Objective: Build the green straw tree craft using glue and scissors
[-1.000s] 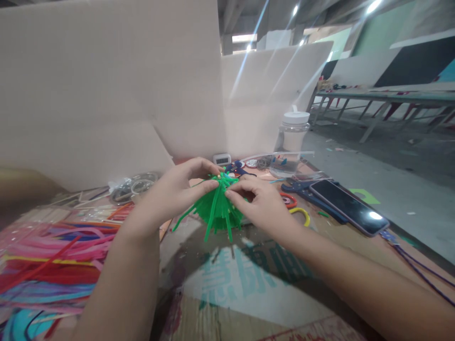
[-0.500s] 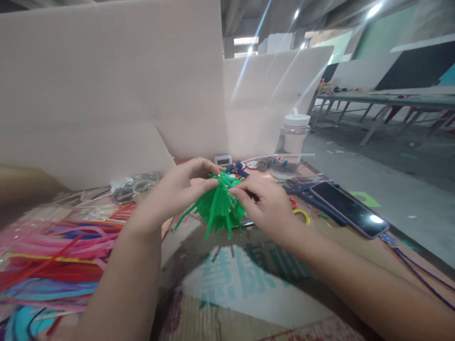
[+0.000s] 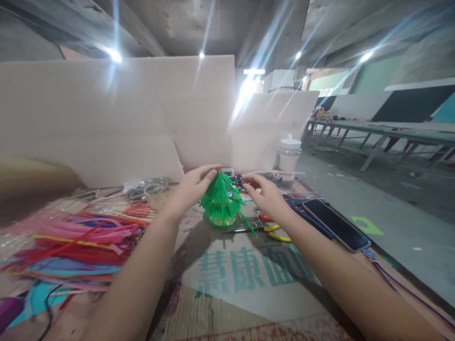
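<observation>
A green tree shape made of fuzzy pipe cleaners [image 3: 222, 206] stands upright on the table, its strands hanging down in tiers. My left hand [image 3: 195, 187] pinches the tip at its top between thumb and fingers. One longer strand sticks out at the lower right. To the right of the tree is my right hand [image 3: 266, 192], thumb and fingers parted, with nothing seen between them and a gap to the strands. Scissors with yellow and red handles [image 3: 279, 235] lie just below that hand, blade toward the tree's base.
Colourful pipe cleaners [image 3: 81, 241] lie heaped on the left, with rolls of clear tape [image 3: 151, 187] behind. On the right are a phone [image 3: 336, 225] with a cable and a clear bottle [image 3: 288, 156]. White boards [image 3: 142, 109] stand at the back.
My right hand has drawn away from the tree, and its fingers have parted. My left hand stays at the top. The tree appears turned, and the view has tilted up.
</observation>
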`<state>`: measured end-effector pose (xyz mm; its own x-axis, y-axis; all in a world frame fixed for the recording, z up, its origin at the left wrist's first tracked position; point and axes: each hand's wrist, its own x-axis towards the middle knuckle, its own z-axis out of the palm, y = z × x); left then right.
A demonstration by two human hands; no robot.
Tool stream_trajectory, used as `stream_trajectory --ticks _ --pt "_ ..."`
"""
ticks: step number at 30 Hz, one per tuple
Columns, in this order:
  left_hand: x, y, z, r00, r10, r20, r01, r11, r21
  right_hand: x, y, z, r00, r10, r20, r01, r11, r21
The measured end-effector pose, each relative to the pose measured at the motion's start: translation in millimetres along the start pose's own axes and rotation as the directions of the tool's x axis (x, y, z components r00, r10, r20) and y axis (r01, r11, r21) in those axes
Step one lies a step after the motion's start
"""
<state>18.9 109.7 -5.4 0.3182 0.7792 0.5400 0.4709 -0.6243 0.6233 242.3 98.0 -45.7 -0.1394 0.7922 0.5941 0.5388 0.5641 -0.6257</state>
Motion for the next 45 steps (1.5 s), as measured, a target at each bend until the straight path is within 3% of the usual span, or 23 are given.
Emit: stream_trajectory --ticks 4,9,15,19,26,33,45 --pt "-4 -9 -8.4 0.996 -0.037 -0.08 0.04 0.999 0.035 1 3 4 0.991 0.04 0.131 -0.036 0.999 -0.038" --pt "-20 -15 -19.9 0.984 -0.105 -0.144 0.122 0.986 0.113 0 9 8 0.982 0.045 0.186 -0.036 0.998 -0.051" --pt "-29 -13 -0.4 0.977 -0.071 -0.2 0.093 0.99 0.106 0 13 12 0.981 0.024 0.194 -0.007 0.996 -0.091" --pt "-31 -8 11.6 0.989 -0.012 -0.149 0.027 0.995 0.099 -1 10 12 0.978 -0.027 0.208 0.052 0.991 -0.12" --pt "-33 -2 9.2 0.996 0.056 -0.063 -0.047 0.99 0.131 -7 2 5 0.952 -0.149 0.266 0.179 0.98 -0.092" --pt "-36 3 10.3 0.989 0.137 -0.048 -0.127 0.978 0.168 -10 -10 12 0.984 -0.096 0.147 0.11 0.99 -0.088" --pt "-37 9 12.2 0.981 0.179 -0.077 -0.152 0.949 0.275 -11 -11 12 0.98 -0.123 0.156 0.139 0.986 -0.097"
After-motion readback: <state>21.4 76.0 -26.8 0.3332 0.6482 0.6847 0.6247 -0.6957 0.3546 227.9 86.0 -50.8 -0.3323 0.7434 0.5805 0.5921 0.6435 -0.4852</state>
